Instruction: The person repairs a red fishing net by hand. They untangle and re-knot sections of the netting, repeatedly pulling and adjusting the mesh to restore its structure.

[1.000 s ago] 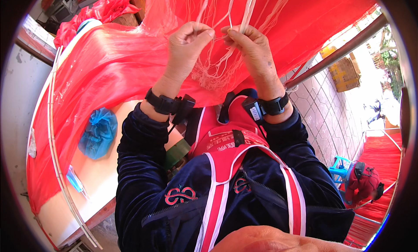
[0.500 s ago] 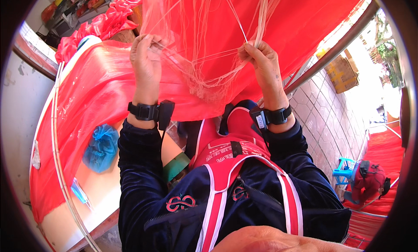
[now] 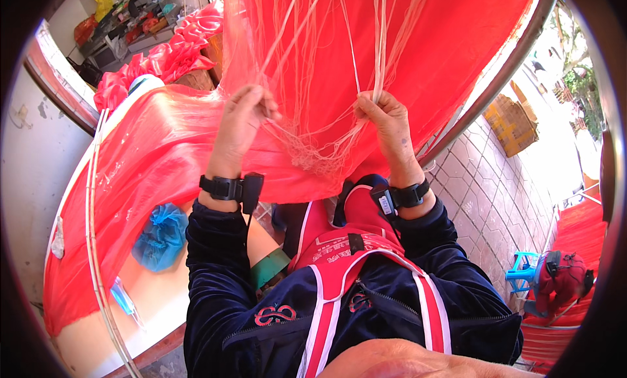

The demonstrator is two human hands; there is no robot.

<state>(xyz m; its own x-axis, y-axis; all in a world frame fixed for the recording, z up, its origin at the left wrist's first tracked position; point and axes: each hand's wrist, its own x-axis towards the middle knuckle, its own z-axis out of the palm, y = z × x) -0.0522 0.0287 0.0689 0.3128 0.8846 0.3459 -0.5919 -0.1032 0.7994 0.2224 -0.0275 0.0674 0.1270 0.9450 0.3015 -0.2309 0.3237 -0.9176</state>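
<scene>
Threads (image 3: pixel 315 161): pale strands hanging from the view's upper edge in front of the red cloth (image 3: pixel 450 45); low down they gather into a loose, tangled loop that sags between the two hands.
Right hand (image 3: pixel 386 115): raised at the loop's right, thumb and fingertips clamped together on a bundle of threads — some strands run up from the grip, others slope down toward the tangle.
Left hand (image 3: pixel 241 116): raised at the loop's left, fingers curled inward and slightly blurred; strands reach its fingertips, but I cannot tell whether they are pinched.
Cloth: bright red, spread behind both hands and draped leftward over the table (image 3: pixel 166 296).
Bands (image 3: pixel 224 188): black, one on each wrist, each with a small box, next to dark blue sleeves (image 3: pixel 219 267).
Apron (image 3: pixel 339 280): red with white trim, on the person's front.
Table: pale top, bearing a crumpled blue bag (image 3: pixel 160 237).
Strips (image 3: pixel 91 214): long and pale, lying across the cloth's left part.
Pole (image 3: pixel 499 79): slanting along the cloth's right; beyond it, a carton (image 3: pixel 509 124) on paving (image 3: pixel 470 182) and — lower — a bent-over person (image 3: pixel 560 283) beside a blue stool (image 3: pixel 522 270).
</scene>
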